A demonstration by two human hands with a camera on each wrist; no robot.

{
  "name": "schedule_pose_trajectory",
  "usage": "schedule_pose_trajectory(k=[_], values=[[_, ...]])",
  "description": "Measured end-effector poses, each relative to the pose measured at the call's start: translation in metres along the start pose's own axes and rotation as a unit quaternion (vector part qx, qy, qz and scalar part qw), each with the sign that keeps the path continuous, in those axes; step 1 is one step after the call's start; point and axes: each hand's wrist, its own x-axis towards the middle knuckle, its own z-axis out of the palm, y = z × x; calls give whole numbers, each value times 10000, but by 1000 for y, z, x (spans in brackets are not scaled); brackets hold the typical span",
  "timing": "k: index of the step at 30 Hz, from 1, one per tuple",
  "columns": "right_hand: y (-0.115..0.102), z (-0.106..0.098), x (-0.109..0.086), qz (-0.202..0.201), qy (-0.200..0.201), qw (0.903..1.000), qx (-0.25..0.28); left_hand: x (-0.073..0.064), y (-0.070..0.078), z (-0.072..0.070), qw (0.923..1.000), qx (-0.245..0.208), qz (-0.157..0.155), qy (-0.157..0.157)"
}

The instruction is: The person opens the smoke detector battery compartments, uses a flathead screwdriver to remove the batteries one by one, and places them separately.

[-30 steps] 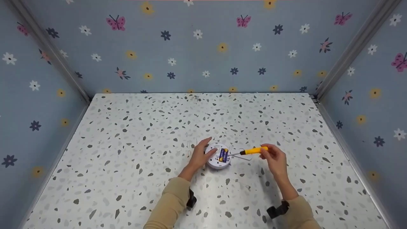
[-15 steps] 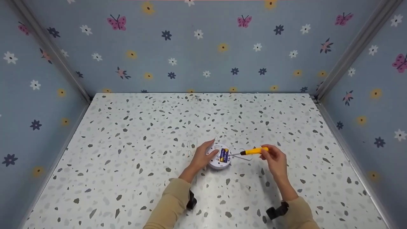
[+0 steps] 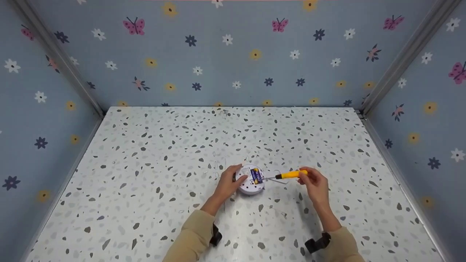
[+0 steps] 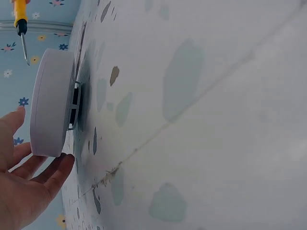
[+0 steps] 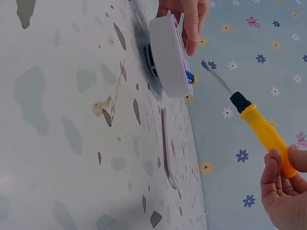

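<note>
A round white battery-powered device (image 3: 250, 188) rests on the speckled table, its open battery compartment facing up. Purple-and-yellow batteries (image 3: 256, 176) sit inside. My left hand (image 3: 226, 183) holds the device by its left side, thumb on the upper face; in the left wrist view the fingers (image 4: 56, 172) reach round its lower edge. A yellow screwdriver (image 3: 291, 175) with a black collar is pinched near its handle end by my right hand (image 3: 316, 185). Its metal tip (image 5: 206, 65) points toward the device and, in the right wrist view, stands apart from it, above the table.
A thin white flat piece (image 5: 167, 151) lies on the table (image 3: 164, 211) to the right of the device, below the screwdriver. Blue patterned walls (image 3: 233, 54) enclose the table at the back and both sides.
The device has turned slightly counterclockwise, so the batteries lean the other way. My left thumb and fingers have shifted a little along its edge. The right hand and screwdriver have barely moved.
</note>
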Motion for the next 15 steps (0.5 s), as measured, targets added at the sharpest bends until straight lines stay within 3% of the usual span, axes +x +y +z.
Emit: schedule_pose_trajectory(k=[15], values=[[1, -1, -2, 8, -29, 10000, -28, -19, 2, -2, 9991, -156, -132, 358]])
